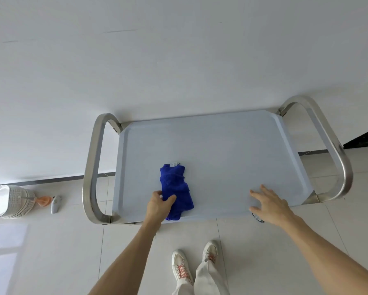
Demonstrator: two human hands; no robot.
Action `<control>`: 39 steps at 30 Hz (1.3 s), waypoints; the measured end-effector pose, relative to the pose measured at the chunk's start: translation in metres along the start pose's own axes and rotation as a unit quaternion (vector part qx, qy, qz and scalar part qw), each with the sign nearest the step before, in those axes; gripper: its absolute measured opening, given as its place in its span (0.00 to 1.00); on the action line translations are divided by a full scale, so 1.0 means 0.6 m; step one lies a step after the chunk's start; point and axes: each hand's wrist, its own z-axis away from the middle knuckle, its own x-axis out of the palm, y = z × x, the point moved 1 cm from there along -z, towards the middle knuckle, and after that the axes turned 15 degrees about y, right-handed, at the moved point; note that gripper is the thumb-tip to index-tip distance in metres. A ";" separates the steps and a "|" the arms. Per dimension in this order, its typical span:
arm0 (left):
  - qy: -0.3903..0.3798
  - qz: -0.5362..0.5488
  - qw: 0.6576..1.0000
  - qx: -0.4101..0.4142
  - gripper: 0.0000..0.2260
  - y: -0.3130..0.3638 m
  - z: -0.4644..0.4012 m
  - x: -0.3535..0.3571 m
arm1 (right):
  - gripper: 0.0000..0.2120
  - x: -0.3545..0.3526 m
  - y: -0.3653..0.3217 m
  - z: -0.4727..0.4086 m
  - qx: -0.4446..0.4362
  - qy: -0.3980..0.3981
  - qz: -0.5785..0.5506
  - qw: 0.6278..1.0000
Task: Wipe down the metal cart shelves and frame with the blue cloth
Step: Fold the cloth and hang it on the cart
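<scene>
Metal cart (217, 145) seen from above, long side toward the standing person, its top shelf (221, 150) a pale, matte tray with a raised lip and clipped corners; tubular steel handle loops close the frame (93, 167) at 9 and 3 o'clock, and any lower shelves are hidden beneath the top one. Principal risk, as a judgement: the cart appears to stand on smooth floor tiles (253, 252), so a firm wiping stroke toward 12 o'clock could roll or skid it against the wall unless it is steadied. Second risk: wiping with a bunched cloth would cover only a narrow strip and leave the corners and lip missed. The blue cloth (176, 188) lies crumpled on the shelf near its 6 o'clock edge, left of centre, a white label showing at its far end. The left hand (158, 206) pinches the near end of the cloth between thumb and curled fingers. The right hand (270, 204) rests flat, fingers spread, on the shelf's near edge toward 4 o'clock, well apart from the cloth. A white basket (8, 201) sits on the floor at 9 o'clock.
</scene>
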 end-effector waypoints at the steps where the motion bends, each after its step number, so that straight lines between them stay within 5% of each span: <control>1: 0.003 0.011 1.000 -0.015 0.16 0.009 0.002 0.003 | 0.28 -0.007 -0.014 0.001 -0.009 0.016 -0.012 1.000; 6: -0.053 0.203 0.974 -0.081 0.09 0.057 0.036 -0.014 | 0.28 -0.035 -0.124 0.051 -0.147 0.077 -0.269 0.949; 10: -0.136 0.295 0.943 -0.078 0.12 0.094 0.085 -0.048 | 0.38 -0.053 -0.200 0.089 -0.242 0.079 -0.339 0.906; 14: -0.165 0.332 0.925 -0.077 0.11 0.121 0.126 -0.081 | 0.37 -0.112 -0.233 0.103 -0.292 0.161 -0.401 0.853; 18: -0.161 0.318 0.933 -0.060 0.10 0.140 0.150 -0.103 | 0.33 -0.187 -0.247 0.098 -0.385 0.221 -0.375 0.814; 22: -0.162 0.284 0.944 -0.036 0.13 0.152 0.157 -0.112 | 0.16 -0.231 -0.255 0.079 -0.460 0.202 -0.299 0.811; 29: -0.228 0.146 0.952 0.141 0.46 0.173 0.184 -0.148 | 0.05 -0.290 -0.254 0.060 -0.349 0.055 -0.409 0.841; 31: -0.262 0.108 0.940 0.190 0.43 0.181 0.189 -0.159 | 0.06 -0.309 -0.262 0.055 -0.323 0.041 -0.423 0.846; 35: -0.253 0.074 0.937 0.227 0.19 0.193 0.187 -0.180 | 0.08 -0.341 -0.267 0.038 -0.281 0.048 -0.459 0.841; 39: -0.228 0.180 0.935 0.202 0.17 0.201 0.185 -0.199 | 0.10 -0.337 -0.257 0.015 -0.205 0.019 -0.523 0.827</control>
